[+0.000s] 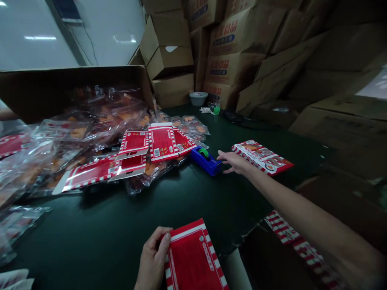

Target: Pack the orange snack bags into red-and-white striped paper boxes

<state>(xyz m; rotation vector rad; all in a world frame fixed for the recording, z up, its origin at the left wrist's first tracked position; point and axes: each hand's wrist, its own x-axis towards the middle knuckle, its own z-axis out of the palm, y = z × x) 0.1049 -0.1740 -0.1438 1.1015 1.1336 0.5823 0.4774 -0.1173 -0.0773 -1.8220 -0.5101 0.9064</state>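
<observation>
My left hand (153,257) grips the left edge of a red and white striped carton (193,257) at the near edge of the dark green table (121,229). My right hand (234,162) is stretched far forward, fingers spread, its fingertips at the end of a blue tape dispenser (206,160) with a green roll. Just right of that hand lies a closed red carton (262,157).
Flat unfolded red cartons (133,155) lie on a heap of clear snack packets (75,137) spilling from a big open cardboard box (72,84) at left. Stacked brown boxes (229,48) wall the back and right. A small bowl (198,98) stands at the back. More striped cartons (290,237) sit low right.
</observation>
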